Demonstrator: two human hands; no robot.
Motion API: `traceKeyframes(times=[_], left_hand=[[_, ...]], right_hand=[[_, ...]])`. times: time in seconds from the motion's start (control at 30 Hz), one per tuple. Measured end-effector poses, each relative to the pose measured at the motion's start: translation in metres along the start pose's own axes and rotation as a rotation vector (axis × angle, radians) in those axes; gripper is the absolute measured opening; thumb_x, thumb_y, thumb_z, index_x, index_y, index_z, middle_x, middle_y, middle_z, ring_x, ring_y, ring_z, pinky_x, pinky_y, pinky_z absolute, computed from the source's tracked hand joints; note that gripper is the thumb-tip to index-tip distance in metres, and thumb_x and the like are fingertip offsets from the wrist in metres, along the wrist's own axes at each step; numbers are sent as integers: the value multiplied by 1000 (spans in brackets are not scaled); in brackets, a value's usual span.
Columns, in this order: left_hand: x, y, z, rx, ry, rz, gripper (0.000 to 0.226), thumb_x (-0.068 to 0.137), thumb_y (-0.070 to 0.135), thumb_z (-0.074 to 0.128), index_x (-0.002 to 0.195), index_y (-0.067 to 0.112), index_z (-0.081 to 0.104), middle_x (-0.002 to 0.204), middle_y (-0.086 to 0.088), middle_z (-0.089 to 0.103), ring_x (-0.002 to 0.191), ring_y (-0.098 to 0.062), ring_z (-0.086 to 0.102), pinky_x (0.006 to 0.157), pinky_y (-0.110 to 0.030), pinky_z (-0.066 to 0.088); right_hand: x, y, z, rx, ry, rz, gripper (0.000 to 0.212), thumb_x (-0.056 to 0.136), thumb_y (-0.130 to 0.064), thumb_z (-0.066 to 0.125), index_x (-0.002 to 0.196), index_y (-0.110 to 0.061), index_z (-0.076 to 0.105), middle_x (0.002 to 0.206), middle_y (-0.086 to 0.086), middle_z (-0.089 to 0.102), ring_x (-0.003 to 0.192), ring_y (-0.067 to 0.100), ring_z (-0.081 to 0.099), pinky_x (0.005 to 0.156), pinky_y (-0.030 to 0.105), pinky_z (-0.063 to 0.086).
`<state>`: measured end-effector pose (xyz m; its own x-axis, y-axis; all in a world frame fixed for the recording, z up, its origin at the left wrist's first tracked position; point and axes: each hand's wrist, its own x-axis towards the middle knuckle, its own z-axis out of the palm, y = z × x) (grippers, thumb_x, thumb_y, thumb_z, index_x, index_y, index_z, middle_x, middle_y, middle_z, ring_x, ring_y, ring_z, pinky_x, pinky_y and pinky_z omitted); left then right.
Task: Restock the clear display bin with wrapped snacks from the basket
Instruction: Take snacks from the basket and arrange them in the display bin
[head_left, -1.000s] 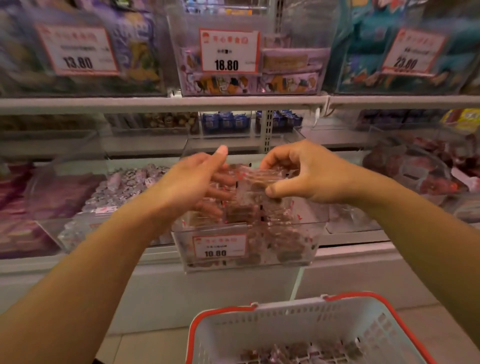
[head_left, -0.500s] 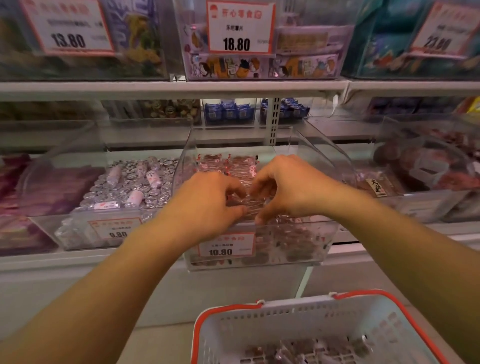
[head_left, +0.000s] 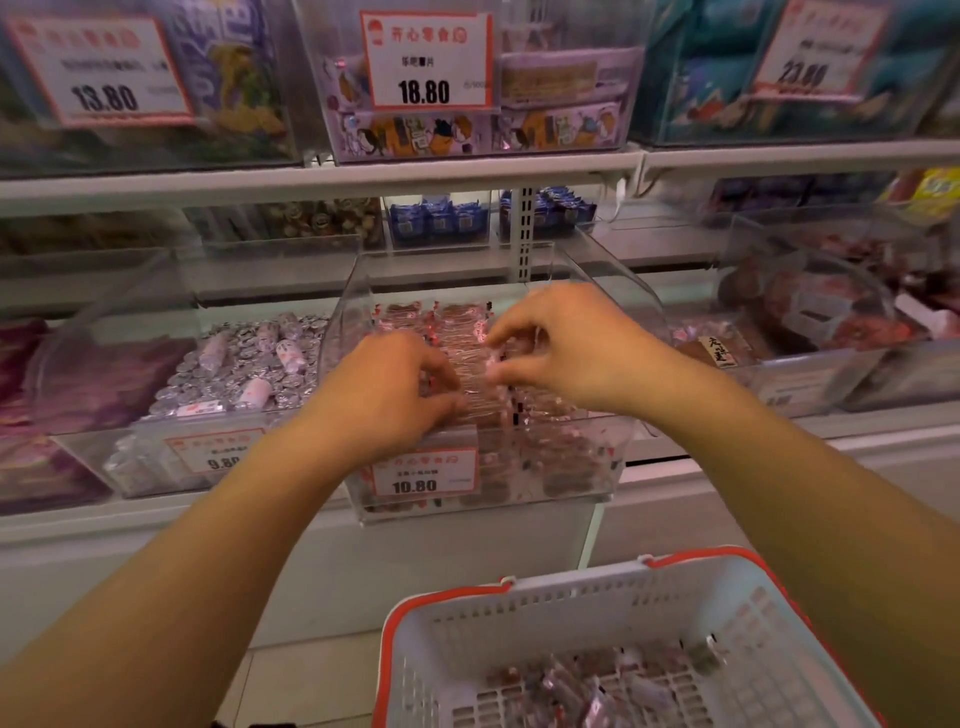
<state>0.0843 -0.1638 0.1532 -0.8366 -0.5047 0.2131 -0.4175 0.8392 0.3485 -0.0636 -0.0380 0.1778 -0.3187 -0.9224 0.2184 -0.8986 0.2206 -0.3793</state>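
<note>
both hands were down inside the clear display bin (head_left: 613, 291), which sat on the lower shelf (head_left: 883, 431) with a price tag (head_left: 423, 472) reading 10.80 on its front wall. the left hand (head_left: 384, 395) lay knuckles up over the wrapped snacks (head_left: 452, 322) in the bin, its fingers curled down into the pile; whether it pinched a wrapper or only pressed on the heap could not be told. the right hand (head_left: 566, 343) reached in from the other side, fingers bent and fingertips touching the crinkled clear wrappers near the middle of the bin, seemingly pinching them, though blur hid the contact. the two hands were close together, nearly meeting over the pile.

the snacks in the bin were brown pieces in clear film with red marks, stacked in rows toward the back and loose at the front.

below, the white basket (head_left: 587, 613) with a red rim sat in the lower right of the view, a few more wrapped snacks (head_left: 587, 691) lying on its bottom.

just left of the bin, a neighbouring bin (head_left: 156, 436) tagged 9.80 held silver-wrapped candies (head_left: 249, 364). on the upper shelf (head_left: 322, 182), a price tag (head_left: 426, 62) read 18.80.
</note>
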Motion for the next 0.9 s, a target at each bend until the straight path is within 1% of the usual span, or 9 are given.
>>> traceKeyframes(times=[0.13,0.23,0.3,0.37,0.43,0.5,0.6,0.7,0.9], left_hand=[[-19,19,-4,-121,456,167,9,91,33,65,82,32,66,72,23,54,68,4,54,58,-8,37],[-40,42,13,-168,525,533,18,88,25,64,71,23,60,63,14,51,57,-7,48,54,-15,36],[-54,56,50,-62,279,614,17,86,29,60,71,22,56,65,12,48,59,-12,50,55,-26,41],[-70,59,100,133,-198,483,15,87,38,58,83,24,60,81,6,59,77,-21,59,67,-33,49],[-90,46,157,304,-630,281,29,86,46,60,103,22,65,104,-1,66,99,-26,62,86,-33,48],[-118,25,209,328,-897,90,42,86,45,64,121,22,63,119,-4,65,110,-26,60,98,-35,47],[-160,0,276,184,-1006,-239,66,88,43,67,141,13,43,141,-11,49,122,-29,53,101,-41,46],[-188,-9,323,-7,-949,-531,90,83,49,71,150,9,27,153,-16,33,133,-33,44,106,-42,43],[-210,1,384,-251,-899,-968,106,72,49,81,148,2,25,146,-17,41,128,-33,49,97,-36,50]], right_hand=[[-74,9,22,173,730,-200,20,99,-28,59,94,-19,76,75,-14,66,68,3,59,62,12,40],[-134,31,92,324,831,59,37,104,-39,40,95,-22,71,67,-20,58,64,0,56,59,16,41],[-161,60,150,257,511,328,39,102,-40,40,92,-17,70,79,-8,69,76,14,64,71,32,49],[-189,90,203,251,-74,511,29,97,-32,57,114,-10,65,110,11,69,103,28,65,87,38,49],[-217,117,243,262,-578,600,77,80,-35,80,144,-12,43,144,11,49,128,28,51,104,39,45],[-241,133,274,213,-837,708,120,67,-43,88,157,-16,13,163,7,20,145,29,29,116,40,33],[-267,149,314,151,-912,843,143,61,-54,89,157,-19,-12,165,10,-14,152,34,0,122,44,18],[-263,157,337,199,-822,927,150,56,-48,94,155,-24,-16,163,10,-19,151,36,2,117,45,25],[-255,159,364,362,-679,1109,157,45,-46,98,155,-32,-13,163,12,-19,147,42,20,110,51,40]])
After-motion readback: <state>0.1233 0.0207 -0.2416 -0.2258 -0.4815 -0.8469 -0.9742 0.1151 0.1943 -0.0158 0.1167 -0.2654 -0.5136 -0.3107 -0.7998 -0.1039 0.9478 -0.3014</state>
